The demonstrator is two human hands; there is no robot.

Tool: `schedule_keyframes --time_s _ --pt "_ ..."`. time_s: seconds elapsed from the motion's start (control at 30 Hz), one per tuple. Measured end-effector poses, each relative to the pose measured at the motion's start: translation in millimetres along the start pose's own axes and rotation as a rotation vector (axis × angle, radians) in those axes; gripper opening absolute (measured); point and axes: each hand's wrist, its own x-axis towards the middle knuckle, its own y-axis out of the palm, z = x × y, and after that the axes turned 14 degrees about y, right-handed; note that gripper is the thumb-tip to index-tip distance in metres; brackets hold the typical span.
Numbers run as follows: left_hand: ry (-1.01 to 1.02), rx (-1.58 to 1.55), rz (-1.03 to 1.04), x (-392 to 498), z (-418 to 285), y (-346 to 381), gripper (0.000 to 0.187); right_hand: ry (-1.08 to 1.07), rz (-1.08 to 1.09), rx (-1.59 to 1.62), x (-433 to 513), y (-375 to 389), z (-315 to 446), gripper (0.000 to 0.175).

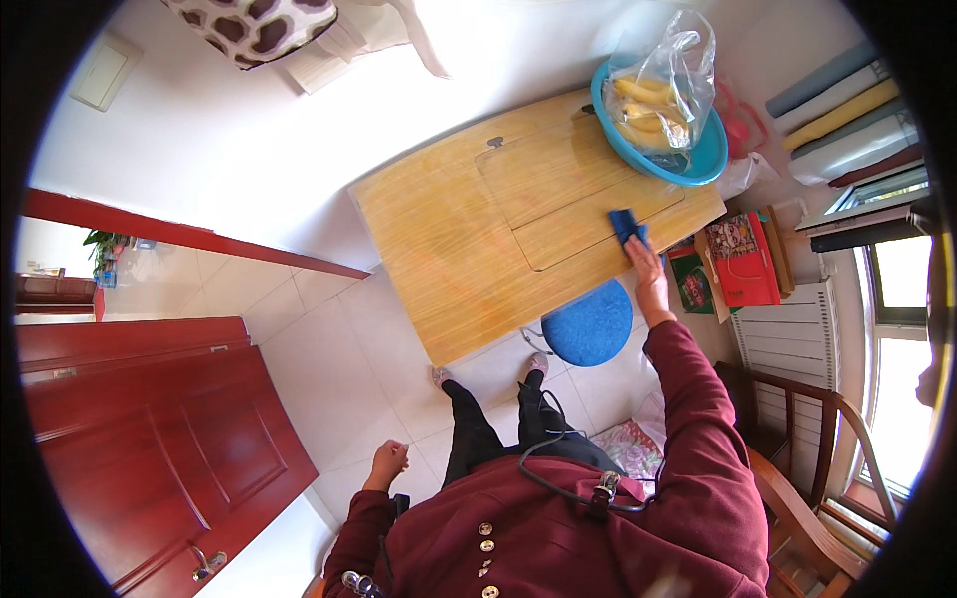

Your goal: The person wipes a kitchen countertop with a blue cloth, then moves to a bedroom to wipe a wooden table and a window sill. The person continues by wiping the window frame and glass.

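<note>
My right hand [647,275] presses on a dark blue cloth [625,224] at the right front edge of a wooden sewing-machine table [419,247]. The fingers lie over the cloth's near end, and part of it is hidden beneath them. My left hand [390,457] hangs low beside my body, well away from the table, with its fingers curled and no object visible in it. At the table's back right corner stands a light blue plastic basin [699,161], holding a clear plastic bag of bananas [647,112].
A round blue stool [588,323] stands partly under the table's front edge. Boxes, one of them red [744,261], are stacked to the right near a white radiator [791,333]. A wooden chair [804,508] is at lower right. To the left, a red door [172,426] stands ajar.
</note>
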Motion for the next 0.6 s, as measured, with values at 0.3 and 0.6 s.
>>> schedule_keyframes --time_s 0.3,0.6 --pt "-0.087 -0.035 0.012 -9.7 31.1 -2.9 0.025 0.069 0.258 0.816 -100.8 108.6 164.5 0.043" --pt "0.156 0.07 0.055 28.8 -41.9 15.1 0.027 -0.737 0.367 0.362 -135.0 97.9 248.4 0.044"
